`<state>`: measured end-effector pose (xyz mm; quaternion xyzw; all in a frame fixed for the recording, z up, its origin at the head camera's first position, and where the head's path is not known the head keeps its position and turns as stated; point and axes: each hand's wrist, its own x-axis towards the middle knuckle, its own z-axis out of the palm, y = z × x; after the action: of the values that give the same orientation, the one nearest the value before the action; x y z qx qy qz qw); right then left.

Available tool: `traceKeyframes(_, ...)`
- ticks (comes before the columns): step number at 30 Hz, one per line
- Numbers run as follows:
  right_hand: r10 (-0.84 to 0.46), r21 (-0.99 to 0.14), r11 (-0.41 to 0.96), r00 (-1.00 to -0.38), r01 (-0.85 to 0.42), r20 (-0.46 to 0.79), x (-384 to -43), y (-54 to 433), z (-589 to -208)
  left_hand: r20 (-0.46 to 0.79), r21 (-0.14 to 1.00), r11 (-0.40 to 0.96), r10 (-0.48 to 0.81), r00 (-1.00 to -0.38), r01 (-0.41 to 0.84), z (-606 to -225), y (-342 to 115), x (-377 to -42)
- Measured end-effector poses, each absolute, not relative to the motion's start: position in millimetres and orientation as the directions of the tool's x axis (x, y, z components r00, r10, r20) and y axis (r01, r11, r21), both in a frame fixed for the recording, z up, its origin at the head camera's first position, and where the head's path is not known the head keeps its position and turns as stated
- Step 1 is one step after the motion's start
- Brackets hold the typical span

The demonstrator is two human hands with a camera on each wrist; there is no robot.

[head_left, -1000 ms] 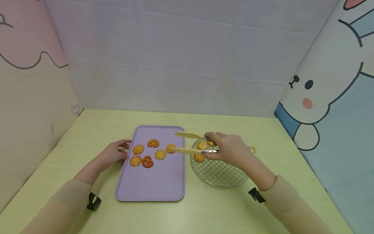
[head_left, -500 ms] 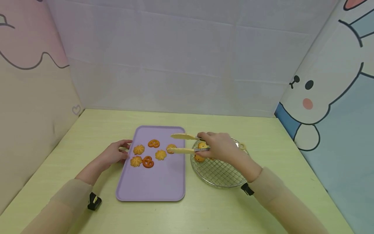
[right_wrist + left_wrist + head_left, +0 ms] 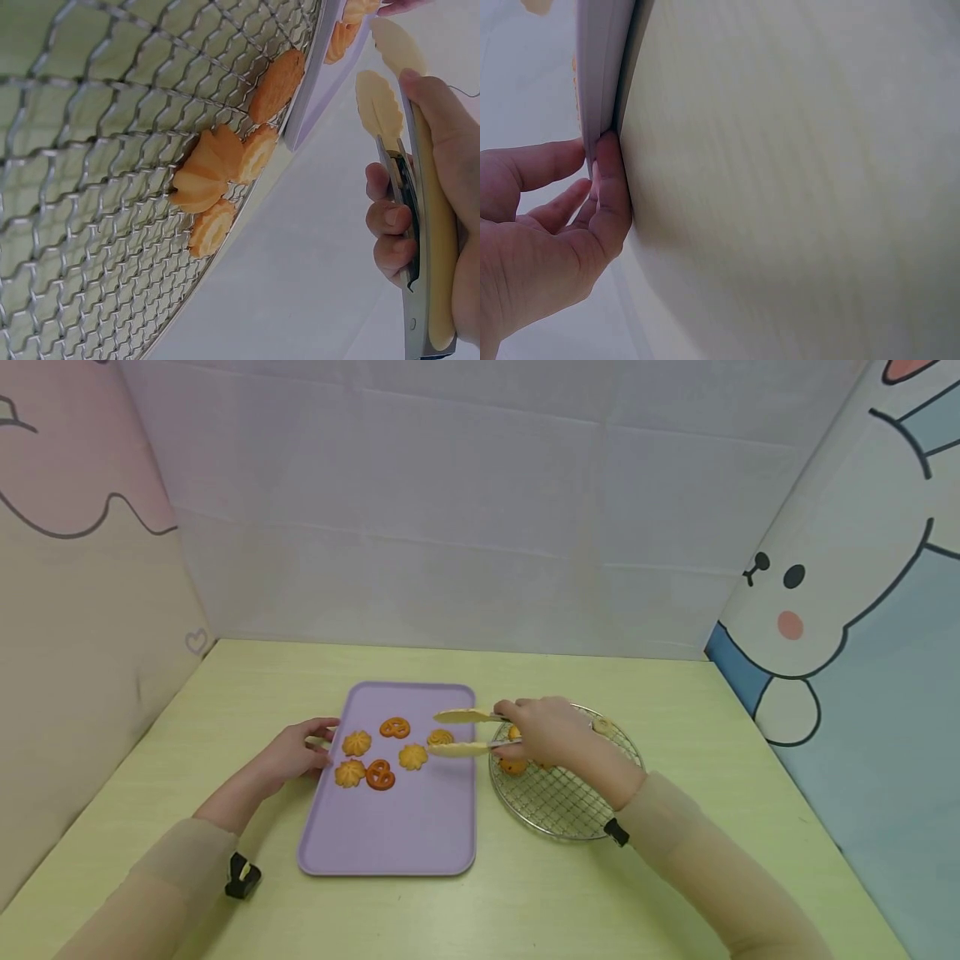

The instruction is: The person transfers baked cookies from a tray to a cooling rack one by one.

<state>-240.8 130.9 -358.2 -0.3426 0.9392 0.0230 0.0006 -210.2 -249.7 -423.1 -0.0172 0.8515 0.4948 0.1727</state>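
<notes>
My left hand (image 3: 300, 750) holds the left rim of a purple tray (image 3: 390, 831); in the left wrist view, fingertips lie on both sides of that rim. On the tray are two pretzels (image 3: 380, 775) and several piped butter cookies (image 3: 412, 757). My right hand (image 3: 551, 731) grips food tongs (image 3: 439, 247) with cream-coloured tips. The tongs' tips stand apart, reaching over the tray's right side around a swirled cookie (image 3: 440, 737). In the head view they partly cover it, and whether they touch it I cannot tell.
Right of the tray stands a round wire rack (image 3: 562, 806). Several cookies sit on it, among them a flower-shaped cookie (image 3: 210, 171) and an oval brown one (image 3: 277, 86). My right hand hides part of the rack in the head view. A white sheet (image 3: 465, 510) hangs behind the table.
My right hand has moved left with the tongs, carrying their tips further over the tray around the swirled cookie. My left hand stays at the tray's rim.
</notes>
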Motion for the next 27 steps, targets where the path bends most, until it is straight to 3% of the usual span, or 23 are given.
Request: traceKeyframes(27, -0.636, 0.027, 0.764, -0.759, -0.645, -0.141, -260, 117, -367, -0.305, 0.838, 0.512, 0.152, -0.940, -0.189, -420, -248, -207)
